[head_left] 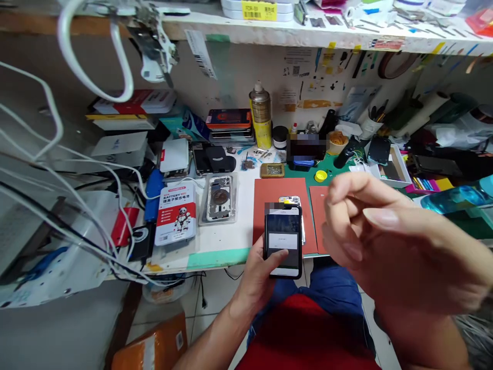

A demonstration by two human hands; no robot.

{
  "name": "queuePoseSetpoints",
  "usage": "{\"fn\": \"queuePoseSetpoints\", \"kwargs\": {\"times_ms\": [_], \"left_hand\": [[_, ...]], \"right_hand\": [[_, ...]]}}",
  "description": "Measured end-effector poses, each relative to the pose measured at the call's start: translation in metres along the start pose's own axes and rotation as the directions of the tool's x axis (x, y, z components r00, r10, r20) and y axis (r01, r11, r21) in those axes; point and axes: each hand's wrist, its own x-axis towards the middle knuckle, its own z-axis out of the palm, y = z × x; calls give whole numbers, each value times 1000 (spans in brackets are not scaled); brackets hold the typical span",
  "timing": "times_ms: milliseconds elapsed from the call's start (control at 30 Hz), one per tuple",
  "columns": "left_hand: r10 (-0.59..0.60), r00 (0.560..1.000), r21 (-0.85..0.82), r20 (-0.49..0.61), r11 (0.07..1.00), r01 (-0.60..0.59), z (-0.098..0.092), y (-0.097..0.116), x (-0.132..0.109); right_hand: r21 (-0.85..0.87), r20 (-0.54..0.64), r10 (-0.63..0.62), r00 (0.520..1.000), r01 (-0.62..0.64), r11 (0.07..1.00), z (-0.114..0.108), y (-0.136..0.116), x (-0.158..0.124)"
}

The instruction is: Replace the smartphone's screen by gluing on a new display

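Presumably for easy reading and tapping, the left hand cradles a smartphone screen-up near a reddish-brown mat, thumb over the display; the right hand is raised, loosely curled, seemingly empty.

Red top, creased blue trousers, bare forearms, bare hands, rounded right thumbnail

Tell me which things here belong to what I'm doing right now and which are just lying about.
Seemingly in use:
smartphone, held in the left hand, thumb over its screen
possibly the partly hidden phone part behind it

Apparently just lying about:
battery package
phone housing in the clear tray
spray can
yellow cap
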Motion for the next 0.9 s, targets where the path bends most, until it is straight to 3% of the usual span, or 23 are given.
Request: {"fn": "queuePoseSetpoints", "kwargs": {"times_ms": [67, 133, 267, 333, 367, 433, 467, 533, 600, 667, 767, 900], "left_hand": [[81, 995, 74, -52, 994, -77, -2, -2, 2], [109, 990, 107, -85, 989, -99, -3, -3, 4], [89, 993, 65, -74, 994, -84, -4, 1, 3], [73, 996, -7, -44, 997, -74, -5, 4, 2], [63, 997, -56, -33, 996, -65, -5, 6, 2], [46, 999, -149, -19, 988, -49, -7, 9, 5], [42, 999, -183, -12, 982, -44, -8, 10, 7], [53, 999, -220, 0, 974, -51, -12, 12, 14], [77, 997, -231, 14, 970, -71, -18, 15, 24], [99, 995, -234, 32, 968, -88, -24, 17, 36], [118, 992, -243, 42, 964, -105, -34, 18, 53], [120, 992, -253, 29, 961, -109, -42, 14, 68]], "right_hand": [[195, 71, 11, 997, -24, 981, -2, 18, 3], [256, 22, 31, 999, -36, 966, -9, 46, -4], [168, -73, 148, 986, -134, 977, -34, 121, -38], [-15, -53, 230, 972, -231, 973, -54, 165, -55], [-186, -52, 289, 956, -293, 938, -67, 187, -62], [-559, -199, 305, 931, -363, 746, -95, 232, -73], [-610, -277, 289, 916, -400, 684, -111, 253, -76], [-650, -421, 250, 872, -483, 587, -143, 292, -79], [-651, -589, 167, 791, -586, 483, -172, 325, -80], [-639, -658, 141, 740, -647, 415, -195, 353, -80], [-642, -659, 205, 724, -683, 349, -214, 385, -86], [-695, -624, 222, 749, -662, 282, -220, 406, -105]]}}
